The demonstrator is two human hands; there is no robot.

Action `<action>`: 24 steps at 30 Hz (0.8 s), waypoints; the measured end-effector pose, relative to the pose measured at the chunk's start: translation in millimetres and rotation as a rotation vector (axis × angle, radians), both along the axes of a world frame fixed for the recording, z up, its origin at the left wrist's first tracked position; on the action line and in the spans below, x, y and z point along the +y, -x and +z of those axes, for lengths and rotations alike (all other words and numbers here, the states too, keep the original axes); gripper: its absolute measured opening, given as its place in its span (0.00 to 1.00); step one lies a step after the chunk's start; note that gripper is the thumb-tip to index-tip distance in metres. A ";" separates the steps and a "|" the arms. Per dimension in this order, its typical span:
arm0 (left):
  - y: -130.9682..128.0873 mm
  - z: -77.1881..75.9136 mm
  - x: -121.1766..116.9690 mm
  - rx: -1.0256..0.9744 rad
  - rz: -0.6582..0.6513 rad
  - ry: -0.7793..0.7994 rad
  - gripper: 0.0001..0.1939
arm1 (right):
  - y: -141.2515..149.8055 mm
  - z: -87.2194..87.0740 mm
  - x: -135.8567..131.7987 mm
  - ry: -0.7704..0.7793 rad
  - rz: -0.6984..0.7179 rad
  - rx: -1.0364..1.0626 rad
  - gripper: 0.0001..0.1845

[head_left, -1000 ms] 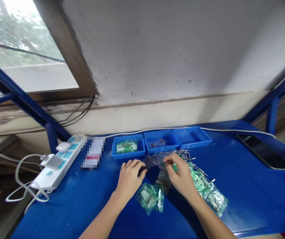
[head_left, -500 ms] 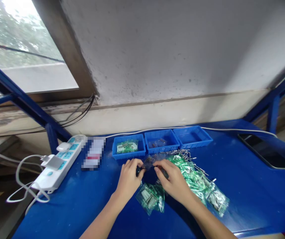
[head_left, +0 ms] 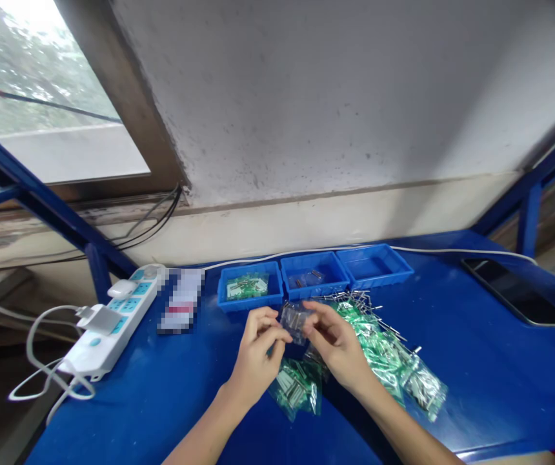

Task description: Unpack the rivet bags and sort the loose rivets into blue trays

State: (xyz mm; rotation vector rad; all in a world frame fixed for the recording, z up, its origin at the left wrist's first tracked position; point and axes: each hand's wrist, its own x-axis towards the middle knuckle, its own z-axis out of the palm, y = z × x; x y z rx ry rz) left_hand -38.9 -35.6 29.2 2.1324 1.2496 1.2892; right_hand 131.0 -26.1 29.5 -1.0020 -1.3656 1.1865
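A small clear plastic bag [head_left: 293,321] with thin dark pieces inside hangs between my hands, above the table. My right hand [head_left: 340,345] pinches its right side between thumb and fingers. At the bag's left edge, my left hand [head_left: 258,355] has thumb and fingertips pressed together on it. Just below lies a green-tinted bag [head_left: 297,387] of metal pins and white pieces, with another bag partly hidden behind my right hand. To the right is a heap of green bags [head_left: 379,355], with loose metal pins [head_left: 355,300] behind it.
Three blue trays stand in a row: the left tray [head_left: 251,303] holds a green bag, the middle tray [head_left: 316,289] a clear bag, beside the right tray [head_left: 377,281]. A phone [head_left: 514,292] lies at right. A power strip [head_left: 108,329] with cables sits at left.
The clear bag has turned more upright and shows flatter between my hands. My left hand has shifted slightly down and right, its thumb now against the bag's edge.
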 end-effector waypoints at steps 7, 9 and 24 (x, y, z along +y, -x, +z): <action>4.7 16.1 5.9 -0.503 -0.169 0.761 0.19 | -4.1 6.1 -4.5 -0.403 -0.088 -0.295 0.09; 4.6 16.8 7.0 -0.632 -0.164 0.861 0.21 | -4.5 6.5 -5.9 -0.511 -0.069 -0.370 0.12; 0.6 13.0 -3.3 0.225 -0.081 -0.075 0.12 | 1.1 12.6 -4.3 -0.072 -0.016 -0.285 0.13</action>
